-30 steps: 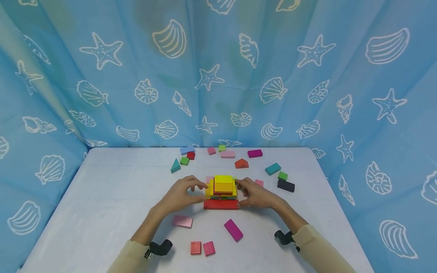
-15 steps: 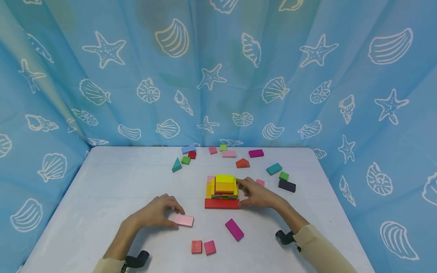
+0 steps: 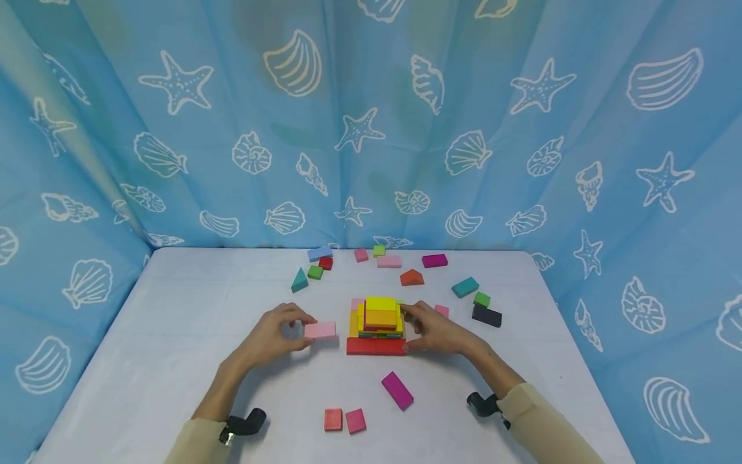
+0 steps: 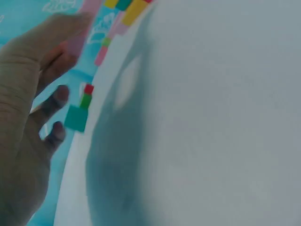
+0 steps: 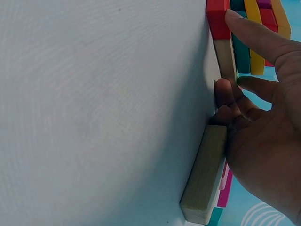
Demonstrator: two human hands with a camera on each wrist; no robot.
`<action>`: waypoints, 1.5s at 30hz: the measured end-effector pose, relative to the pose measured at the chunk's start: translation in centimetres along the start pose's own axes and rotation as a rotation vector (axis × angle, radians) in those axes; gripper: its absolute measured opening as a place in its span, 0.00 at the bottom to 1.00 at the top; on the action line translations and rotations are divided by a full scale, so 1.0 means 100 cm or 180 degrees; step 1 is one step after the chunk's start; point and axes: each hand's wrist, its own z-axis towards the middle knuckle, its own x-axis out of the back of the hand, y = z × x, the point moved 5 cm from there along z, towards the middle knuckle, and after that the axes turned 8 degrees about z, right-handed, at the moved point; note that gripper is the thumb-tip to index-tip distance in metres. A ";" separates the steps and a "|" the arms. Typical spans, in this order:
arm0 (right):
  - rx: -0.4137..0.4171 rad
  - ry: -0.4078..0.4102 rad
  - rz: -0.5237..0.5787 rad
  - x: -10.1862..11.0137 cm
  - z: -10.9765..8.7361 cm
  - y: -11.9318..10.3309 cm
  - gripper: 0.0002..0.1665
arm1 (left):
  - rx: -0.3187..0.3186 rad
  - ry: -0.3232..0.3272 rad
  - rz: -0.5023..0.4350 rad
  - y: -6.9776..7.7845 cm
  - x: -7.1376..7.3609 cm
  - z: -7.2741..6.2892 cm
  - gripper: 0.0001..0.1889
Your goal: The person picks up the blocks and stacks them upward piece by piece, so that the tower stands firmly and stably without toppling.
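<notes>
In the head view my left hand (image 3: 271, 336) pinches a pale pink rectangular block (image 3: 321, 330) between thumb and fingertips, raised off the table, left of a stepped stack of blocks. The stack has a yellow top (image 3: 380, 304) with orange-yellow, magenta and teal layers, and a long red block (image 3: 375, 347) along its front. My right hand (image 3: 437, 330) stays at the stack's right side. In the right wrist view its thumb (image 5: 254, 35) touches the red block's end (image 5: 218, 19), and the other fingers are loosely bent beside the stack. The left wrist view shows the pink block (image 4: 80, 44) partly hidden by fingers.
On the white table (image 3: 191, 303), a magenta block (image 3: 397, 390), an orange-red square (image 3: 333, 419) and a pink-red square (image 3: 356, 421) lie in front. Several loose blocks lie behind, including a teal triangle (image 3: 299, 280). At right are teal (image 3: 466, 287), green (image 3: 482, 299) and black (image 3: 487, 316) blocks.
My left hand left the stack's side, reached down to the pink block on the table, took hold of it and lifted it toward the stack. My right hand has stayed in place.
</notes>
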 end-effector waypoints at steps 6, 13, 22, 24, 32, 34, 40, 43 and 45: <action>0.0016 0.0001 -0.0003 -0.001 0.000 0.001 0.53 | 0.0085 0.0430 -0.0191 0.015 0.003 0.038 0.17; 0.0041 0.0001 0.0004 -0.001 0.000 0.001 0.53 | -0.0126 0.0532 -0.0214 0.054 -0.005 0.075 0.17; 0.0067 -0.0011 0.0006 -0.001 0.000 0.000 0.53 | -0.0165 0.0303 0.0259 0.079 -0.027 0.096 0.19; 0.0058 0.0003 0.0003 -0.001 0.001 0.000 0.53 | -0.0165 0.0265 0.0357 0.080 -0.031 0.097 0.19; 0.0064 0.0010 -0.0003 0.000 0.001 0.002 0.53 | -0.0223 0.0248 0.0447 0.082 -0.034 0.097 0.20; 0.0063 0.0013 -0.0010 0.000 0.001 0.002 0.53 | -0.0213 0.0237 0.0446 0.083 -0.033 0.098 0.20; 0.0064 0.0026 -0.0048 0.000 0.001 0.002 0.53 | -0.0206 0.0232 0.0414 0.084 -0.033 0.097 0.20; 0.0069 0.0023 -0.0052 0.000 0.002 0.002 0.53 | -0.0214 0.0229 0.0415 0.083 -0.033 0.097 0.20; 0.0074 0.0020 -0.0060 0.000 0.002 0.002 0.53 | -0.0220 0.0222 0.0419 0.083 -0.033 0.097 0.20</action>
